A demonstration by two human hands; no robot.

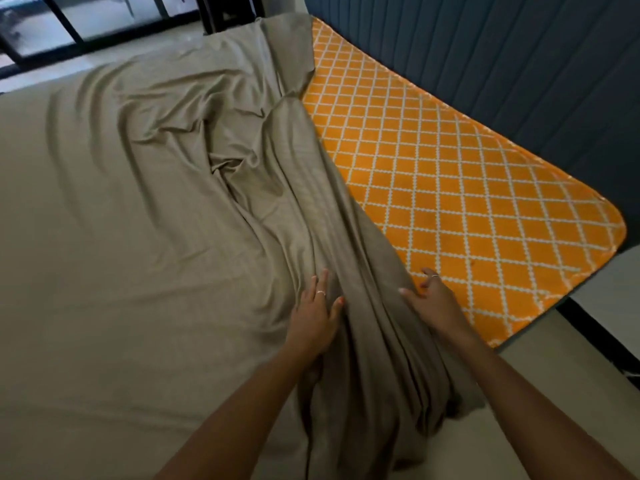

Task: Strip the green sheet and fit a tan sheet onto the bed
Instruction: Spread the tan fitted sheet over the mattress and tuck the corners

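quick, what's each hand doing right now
Left hand: open, fingers flat on the tan sheet.
Right hand: open, fingers spread against the sheet's bunched fold.

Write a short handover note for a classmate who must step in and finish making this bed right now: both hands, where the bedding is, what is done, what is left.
Left hand: open, fingers flat on the tan sheet.
Right hand: open, pressing the bunched ridge of that sheet beside the bare part of the orange patterned mattress.
Where: the sheet lies over the left of the bed; its loose edge is gathered down the middle and hangs off the near side.
Done: no green sheet in view, so stripping looks finished.
Left: spread the sheet across the orange part, up to the blue headboard, and fit the corners.
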